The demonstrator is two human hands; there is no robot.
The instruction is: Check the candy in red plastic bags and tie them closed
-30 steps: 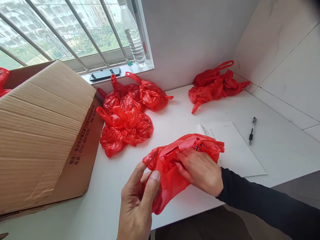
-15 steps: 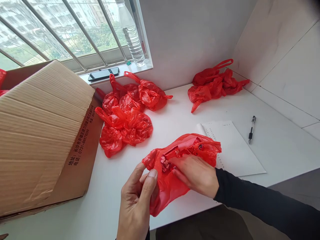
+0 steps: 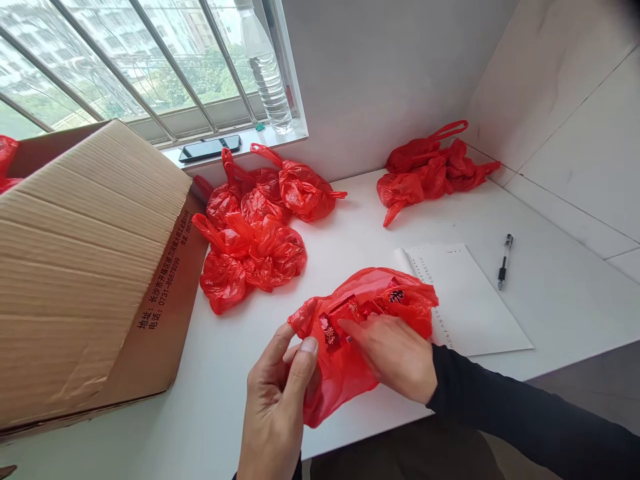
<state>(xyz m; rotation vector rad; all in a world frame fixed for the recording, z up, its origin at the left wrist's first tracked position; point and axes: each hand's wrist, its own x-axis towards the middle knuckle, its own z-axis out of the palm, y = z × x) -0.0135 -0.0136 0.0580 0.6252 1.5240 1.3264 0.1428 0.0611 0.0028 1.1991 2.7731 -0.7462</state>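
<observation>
An open red plastic bag [image 3: 350, 373] lies near the front edge of the white table [image 3: 350, 247]. My left hand [image 3: 277, 407] pinches the bag's near edge between thumb and fingers. My right hand [image 3: 397, 357] reaches into the bag's mouth, fingers on small red packets [image 3: 333, 327] with black print inside it. The fingertips are partly hidden by the plastic.
A large open cardboard box [image 3: 85, 267] fills the left. Several knotted red bags [image 3: 255, 233] lie beside it, more red bags [image 3: 430, 170] at the back right. A sheet of paper [image 3: 465, 300], a pen [image 3: 504, 261], a phone [image 3: 210, 148] and a water bottle [image 3: 265, 67] on the sill.
My right hand has drawn back toward me inside the bag, and the printed red packets have come into sight at its mouth. The left hand has kept its pinch.
</observation>
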